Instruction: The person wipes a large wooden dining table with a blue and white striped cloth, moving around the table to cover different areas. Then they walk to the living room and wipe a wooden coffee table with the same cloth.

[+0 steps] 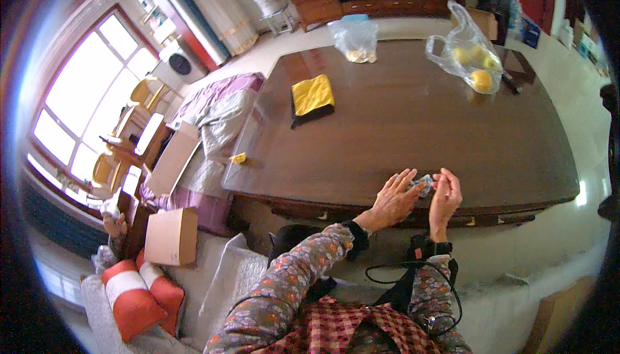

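Both my hands are over the near edge of the dark wooden table [368,131]. My left hand [395,199] is spread with its palm down, its fingertips at a small blue-and-white item [426,185], perhaps a wrapper or bit of cloth. On the other side of that item is my right hand [445,196], upright with fingers bent, its thumb side touching or close to it. Which hand grips the item is unclear. Farther left on the table lies a folded yellow and black cloth [313,96]. A small yellow piece [239,158] sits by the table's left edge.
A clear plastic bag with yellow fruit [482,80] lies at the table's far right, beside a dark object [511,83]. Another plastic bag [356,39] stands at the far edge. Left of the table are a cloth-covered seat and cardboard boxes [169,236]. A black cable hangs by my right wrist.
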A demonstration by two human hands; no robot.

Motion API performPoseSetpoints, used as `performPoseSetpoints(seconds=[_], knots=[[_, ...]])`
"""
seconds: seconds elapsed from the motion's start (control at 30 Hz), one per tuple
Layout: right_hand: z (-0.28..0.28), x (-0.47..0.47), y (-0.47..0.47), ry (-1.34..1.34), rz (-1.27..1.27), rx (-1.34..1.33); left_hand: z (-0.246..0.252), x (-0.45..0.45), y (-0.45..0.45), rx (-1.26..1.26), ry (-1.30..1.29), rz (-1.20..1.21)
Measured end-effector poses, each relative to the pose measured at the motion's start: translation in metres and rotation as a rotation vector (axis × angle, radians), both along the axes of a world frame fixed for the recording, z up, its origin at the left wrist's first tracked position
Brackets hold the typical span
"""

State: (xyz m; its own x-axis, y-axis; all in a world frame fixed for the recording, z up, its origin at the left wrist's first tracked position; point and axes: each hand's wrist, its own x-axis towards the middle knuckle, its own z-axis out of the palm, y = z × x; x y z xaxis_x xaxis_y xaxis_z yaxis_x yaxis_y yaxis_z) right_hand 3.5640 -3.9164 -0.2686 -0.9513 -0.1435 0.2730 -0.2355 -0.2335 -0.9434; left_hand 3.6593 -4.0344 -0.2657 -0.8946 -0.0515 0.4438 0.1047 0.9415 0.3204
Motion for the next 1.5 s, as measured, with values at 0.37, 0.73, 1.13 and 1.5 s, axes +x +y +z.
performPoseSetpoints(seconds=[0.37, 0.73, 1.13, 1.5], knots=[[-0.001, 0.002, -0.004, -0.041, -0.007, 0.103, -0.016, 0.199, -0.241, -0.179, -0.258, 0.830], [-0.002, 0.006, -0.014, 0.025, 0.035, 0.095, -0.024, 0.212, -0.239, -0.125, -0.297, 1.055], [-0.005, 0.001, -0.010, -0.034, 0.035, 0.142, 0.000, 0.015, -0.035, -0.008, -0.050, 0.139], [-0.009, -0.002, -0.005, -0.032, 0.030, 0.154, -0.014, 0.155, -0.209, -0.063, -0.148, 0.567]])
